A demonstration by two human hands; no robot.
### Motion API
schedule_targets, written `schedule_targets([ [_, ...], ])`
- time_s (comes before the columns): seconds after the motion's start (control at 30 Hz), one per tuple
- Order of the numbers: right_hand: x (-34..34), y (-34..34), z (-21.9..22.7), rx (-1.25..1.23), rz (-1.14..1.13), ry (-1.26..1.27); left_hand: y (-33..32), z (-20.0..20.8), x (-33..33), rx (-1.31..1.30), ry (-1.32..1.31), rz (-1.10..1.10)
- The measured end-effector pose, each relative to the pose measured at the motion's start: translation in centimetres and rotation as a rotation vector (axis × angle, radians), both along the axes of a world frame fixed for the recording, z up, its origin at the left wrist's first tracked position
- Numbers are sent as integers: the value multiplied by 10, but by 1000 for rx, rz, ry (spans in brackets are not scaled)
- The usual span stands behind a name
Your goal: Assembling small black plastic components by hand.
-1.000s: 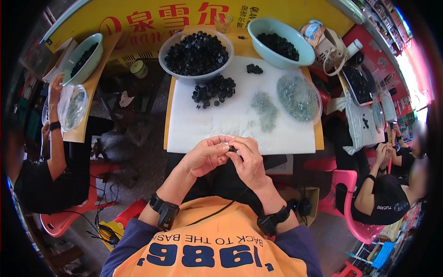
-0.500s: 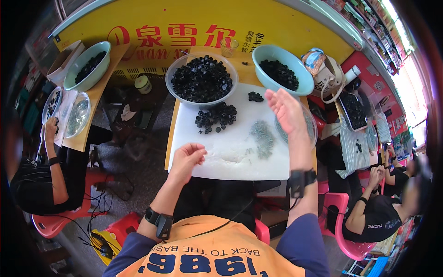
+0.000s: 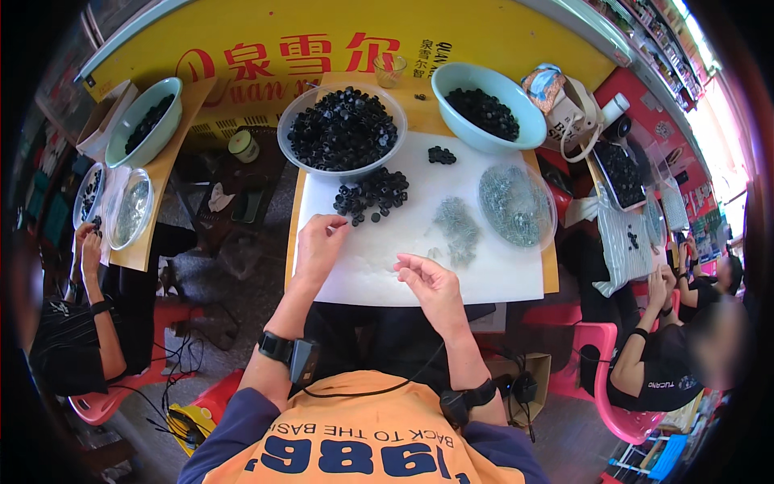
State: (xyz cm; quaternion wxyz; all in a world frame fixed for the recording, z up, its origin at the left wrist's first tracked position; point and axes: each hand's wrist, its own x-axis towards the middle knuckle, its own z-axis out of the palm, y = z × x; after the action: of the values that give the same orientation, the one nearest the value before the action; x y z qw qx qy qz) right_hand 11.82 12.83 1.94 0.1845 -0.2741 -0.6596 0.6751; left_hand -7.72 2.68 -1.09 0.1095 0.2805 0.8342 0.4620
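Observation:
Near the loose pile of small black ring-like parts is my left hand, its thumb and fingers pinched together. Whatever sits between its fingertips is too small to make out. My right hand hovers over the front of the white board, fingers curled in and thumb near the index finger; any item there is too small to name. Thin silvery pieces, like screws or pins, form a pile beyond it, and more fill a clear round tub at the right. A small black cluster lies farther back.
A clear bowl heaped with black parts and a pale green basin stand at the back. A glass cup is behind them. Co-workers sit at side tables left and right, with a white bag near the right one.
My right hand has come back from beside the green basin and clear tub to the board's front middle. My left hand has moved forward to the black pile. The view has shifted slightly.

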Motion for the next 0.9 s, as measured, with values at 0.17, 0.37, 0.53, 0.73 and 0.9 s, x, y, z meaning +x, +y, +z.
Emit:
schedule_targets([
  [0.17,-6,-9,4,210,-53,72,-16,7,20,396,-1027,-147],
  [0.37,3,-7,10,403,-44,98,-17,18,54,547,-1502,-316],
  [0.53,22,-8,12,412,-103,52,-8,11,70,504,-1462,-335],
  [0.73,34,-11,-5,842,-213,103,4,14,95,376,-1122,-318],
  [0.9,48,-5,-12,707,-299,68,16,16,104,327,-1030,-373],
])
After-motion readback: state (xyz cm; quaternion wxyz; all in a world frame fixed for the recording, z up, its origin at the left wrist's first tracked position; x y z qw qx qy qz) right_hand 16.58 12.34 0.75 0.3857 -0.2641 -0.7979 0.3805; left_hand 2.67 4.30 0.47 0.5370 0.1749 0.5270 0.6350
